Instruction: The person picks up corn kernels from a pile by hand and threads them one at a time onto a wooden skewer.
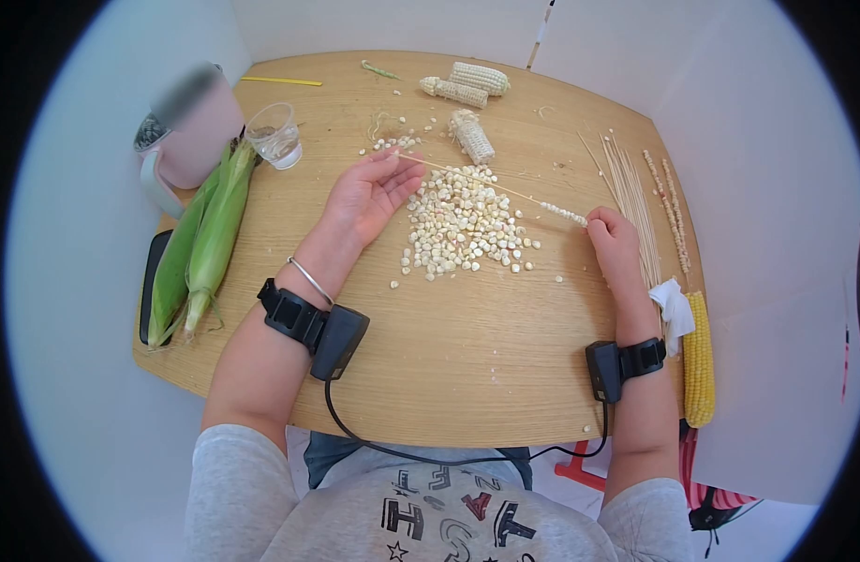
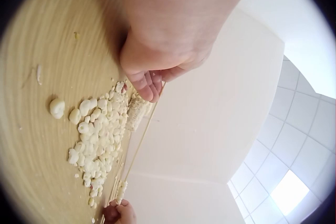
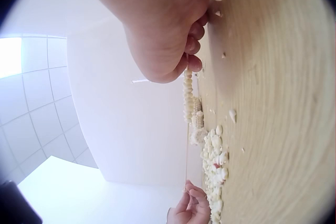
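Note:
A thin wooden skewer [image 1: 491, 184] stretches between my two hands above a pile of loose pale corn kernels [image 1: 463, 225]. Near its right end sits a short row of threaded kernels [image 1: 563, 214], also seen beside the fingers in the right wrist view as a beaded string [image 3: 188, 95]. My right hand [image 1: 615, 248] grips that end with curled fingers. At the other end, my left hand [image 1: 369, 192] pinches the skewer's tip between thumb and index finger, its other fingers loosely bent over the pile's edge. Whatever lies between the left fingertips is hidden.
Partly stripped cobs [image 1: 472, 138] lie behind the pile. On the left are husked green corn ears [image 1: 219, 229], a clear plastic cup [image 1: 274, 137] and a pink mug-like container [image 1: 200, 140]. Bare skewers [image 1: 631, 197], kernel-threaded skewers [image 1: 672, 211], a tissue [image 1: 674, 304] and a yellow cob [image 1: 698, 361] line the right edge.

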Tool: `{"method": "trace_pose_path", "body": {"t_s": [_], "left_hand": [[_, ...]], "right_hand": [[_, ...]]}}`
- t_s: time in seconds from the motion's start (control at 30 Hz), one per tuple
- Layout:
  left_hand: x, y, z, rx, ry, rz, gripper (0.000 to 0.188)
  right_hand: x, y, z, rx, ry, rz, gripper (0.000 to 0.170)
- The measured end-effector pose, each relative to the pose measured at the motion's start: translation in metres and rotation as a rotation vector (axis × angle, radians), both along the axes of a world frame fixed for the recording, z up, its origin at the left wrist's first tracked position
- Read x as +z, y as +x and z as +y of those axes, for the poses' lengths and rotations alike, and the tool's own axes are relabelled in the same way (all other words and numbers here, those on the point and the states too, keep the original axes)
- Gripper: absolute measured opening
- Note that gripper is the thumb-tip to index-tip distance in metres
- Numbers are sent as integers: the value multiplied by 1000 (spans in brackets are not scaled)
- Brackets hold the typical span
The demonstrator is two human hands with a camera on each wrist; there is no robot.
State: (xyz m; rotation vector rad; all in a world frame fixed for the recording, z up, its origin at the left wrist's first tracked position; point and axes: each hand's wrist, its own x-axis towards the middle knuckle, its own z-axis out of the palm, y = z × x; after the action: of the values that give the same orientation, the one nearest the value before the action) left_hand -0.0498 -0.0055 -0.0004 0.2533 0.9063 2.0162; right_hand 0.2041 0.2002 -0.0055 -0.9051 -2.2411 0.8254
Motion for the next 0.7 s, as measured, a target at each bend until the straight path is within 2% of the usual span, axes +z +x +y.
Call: {"method": "trace_pose_path", "body": {"t_s": [0.47,0.7], "left_hand": [[0,1,0,-16,18,-1,17],[4,14,2,-121,2,66,16]], "right_hand": [[-2,1,1,24,15,38,17],[11,-2,-12,113,-92,42,14]]}}
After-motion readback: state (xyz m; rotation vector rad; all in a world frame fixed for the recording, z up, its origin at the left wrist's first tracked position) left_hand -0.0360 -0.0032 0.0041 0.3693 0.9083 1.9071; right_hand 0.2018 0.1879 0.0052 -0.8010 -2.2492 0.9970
